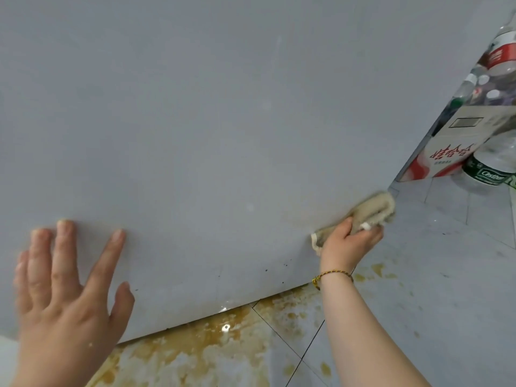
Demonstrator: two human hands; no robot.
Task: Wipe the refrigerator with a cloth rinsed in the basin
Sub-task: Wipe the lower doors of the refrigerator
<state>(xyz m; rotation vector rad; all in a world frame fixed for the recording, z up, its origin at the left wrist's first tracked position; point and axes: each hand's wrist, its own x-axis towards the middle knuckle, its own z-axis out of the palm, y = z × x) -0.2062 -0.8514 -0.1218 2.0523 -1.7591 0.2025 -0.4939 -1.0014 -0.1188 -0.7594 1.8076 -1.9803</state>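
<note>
The refrigerator [223, 121] shows as a broad pale grey panel filling most of the head view, with small dark specks near its bottom edge. My left hand [67, 291] lies flat against the panel at the lower left, fingers spread and empty. My right hand [349, 244] grips a crumpled beige cloth [458, 208] and presses it against the panel's lower right corner, close to the floor. A thin braided bracelet circles the right wrist. The basin is not in view.
The grey tiled floor [446, 289] below the refrigerator carries wide yellow-brown stains [212, 347]. At the right edge stand a white-and-red carton [452, 152], a green-labelled bottle [491, 169] and several clear plastic bottles [499, 54].
</note>
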